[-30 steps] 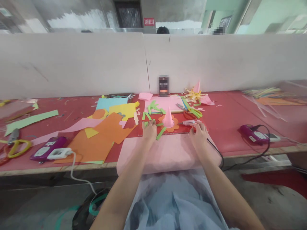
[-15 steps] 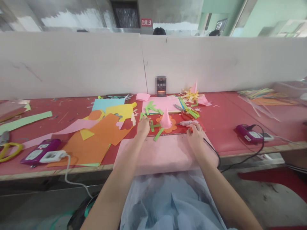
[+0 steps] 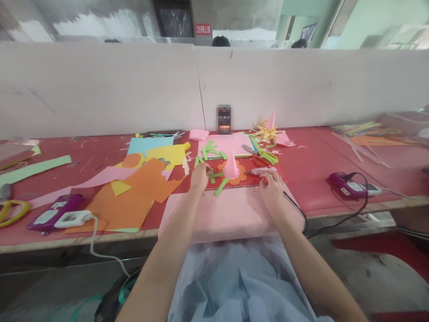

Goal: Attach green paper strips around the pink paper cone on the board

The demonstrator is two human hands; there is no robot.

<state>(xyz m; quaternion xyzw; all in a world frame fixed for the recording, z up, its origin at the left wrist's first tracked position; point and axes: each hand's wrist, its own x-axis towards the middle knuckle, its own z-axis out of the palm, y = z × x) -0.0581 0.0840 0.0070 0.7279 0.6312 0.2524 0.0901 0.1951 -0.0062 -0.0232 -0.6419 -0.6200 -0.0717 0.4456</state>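
Note:
A pink paper cone [image 3: 231, 166] stands on an orange paper flower [image 3: 240, 175], with green paper strips [image 3: 220, 187] reaching out from under it to the left and front. My left hand [image 3: 200, 177] rests just left of the flower, fingers curled and pinched by the green strips; what lies between the fingertips is too small to tell. At the right, my right hand [image 3: 273, 185] is closed about the handle of a pale pink glue gun [image 3: 261, 171]. Its dark nozzle points left at the flower's edge, and its handle is mostly hidden by my fingers.
Scissors [image 3: 259, 160] lie behind the glue gun, near another coned paper flower [image 3: 270, 129]. Orange paper sheets [image 3: 134, 197] cover the left. Purple devices [image 3: 55, 212] with cables sit at both sides. A white partition [image 3: 134, 89] bounds the table's back.

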